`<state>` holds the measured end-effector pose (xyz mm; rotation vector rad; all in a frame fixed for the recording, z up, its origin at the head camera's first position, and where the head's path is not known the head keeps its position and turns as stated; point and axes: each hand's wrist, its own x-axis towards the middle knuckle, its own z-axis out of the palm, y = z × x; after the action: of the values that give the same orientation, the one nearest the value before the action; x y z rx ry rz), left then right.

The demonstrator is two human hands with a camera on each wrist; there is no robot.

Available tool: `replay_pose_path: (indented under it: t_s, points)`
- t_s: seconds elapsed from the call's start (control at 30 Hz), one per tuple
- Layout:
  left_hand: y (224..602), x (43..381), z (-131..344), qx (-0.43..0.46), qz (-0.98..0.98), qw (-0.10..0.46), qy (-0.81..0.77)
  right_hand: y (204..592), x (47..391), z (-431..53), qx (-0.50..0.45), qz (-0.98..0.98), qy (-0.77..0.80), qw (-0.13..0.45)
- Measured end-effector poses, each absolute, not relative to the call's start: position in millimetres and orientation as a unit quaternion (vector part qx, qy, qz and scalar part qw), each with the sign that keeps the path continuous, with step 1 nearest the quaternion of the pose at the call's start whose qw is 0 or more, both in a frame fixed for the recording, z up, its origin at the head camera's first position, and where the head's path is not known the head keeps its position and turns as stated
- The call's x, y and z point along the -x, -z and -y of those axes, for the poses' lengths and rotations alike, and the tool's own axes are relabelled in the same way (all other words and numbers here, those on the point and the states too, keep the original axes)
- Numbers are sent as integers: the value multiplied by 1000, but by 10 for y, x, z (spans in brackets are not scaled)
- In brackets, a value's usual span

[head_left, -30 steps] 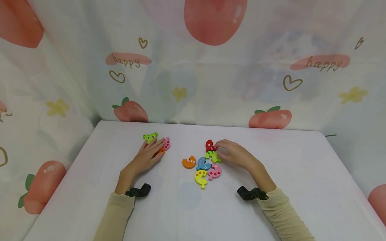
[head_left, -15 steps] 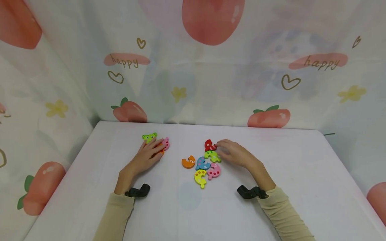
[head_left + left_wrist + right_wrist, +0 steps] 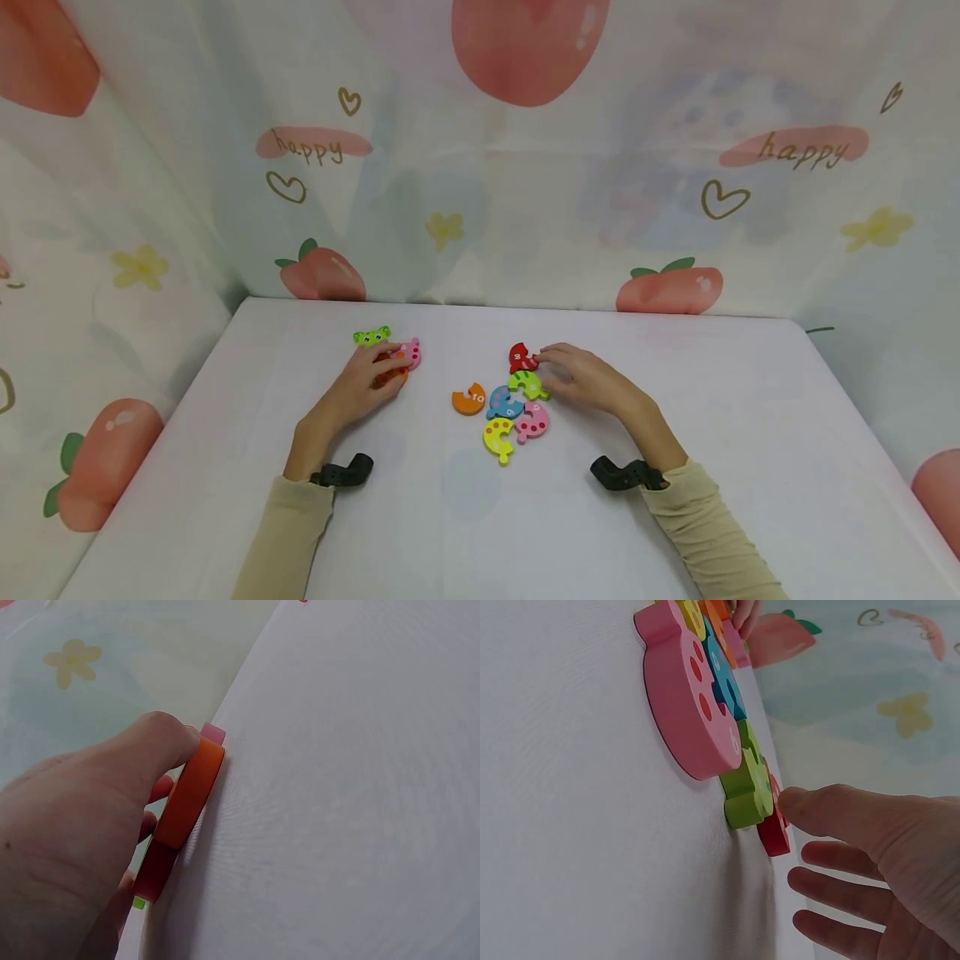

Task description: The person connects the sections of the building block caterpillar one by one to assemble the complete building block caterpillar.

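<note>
In the head view my left hand (image 3: 358,385) is bent over a cluster at the back left. The cluster has a green piece with an animal face (image 3: 372,336), a pink spotted piece (image 3: 411,353) and an orange piece (image 3: 191,791). Thumb and fingers grip the orange piece, partly covering it; a dark red piece (image 3: 155,871) adjoins it. To the right, my right hand (image 3: 588,382) hovers with loose fingers beside a red number piece (image 3: 519,357). Its thumb is close to that piece; contact is unclear. Nothing is held there.
Between the hands lie a green striped piece (image 3: 528,385), a blue piece (image 3: 505,402), a pink piece (image 3: 533,422), a yellow piece (image 3: 498,439) and an orange piece marked 10 (image 3: 468,400). A printed curtain (image 3: 480,208) hangs behind the white table (image 3: 465,533).
My left fingers have curled in from lying flatter, uncovering more of the pink piece, which sits slightly nearer the orange one. The right hand has hardly moved.
</note>
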<state>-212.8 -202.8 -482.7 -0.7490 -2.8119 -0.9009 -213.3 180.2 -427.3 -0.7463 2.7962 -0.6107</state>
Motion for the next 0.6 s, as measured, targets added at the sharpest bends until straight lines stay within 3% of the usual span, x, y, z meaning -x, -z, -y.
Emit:
replay_pose_path:
  t_s: [0.4,0.6]
  points:
    - [4853,2127,2037,234,922,46,305,4300,2129,-1742,303,-921,214,116]
    - [4844,2119,2036,234,923,48,301,4327,2119,-1713,284,-929,208,115]
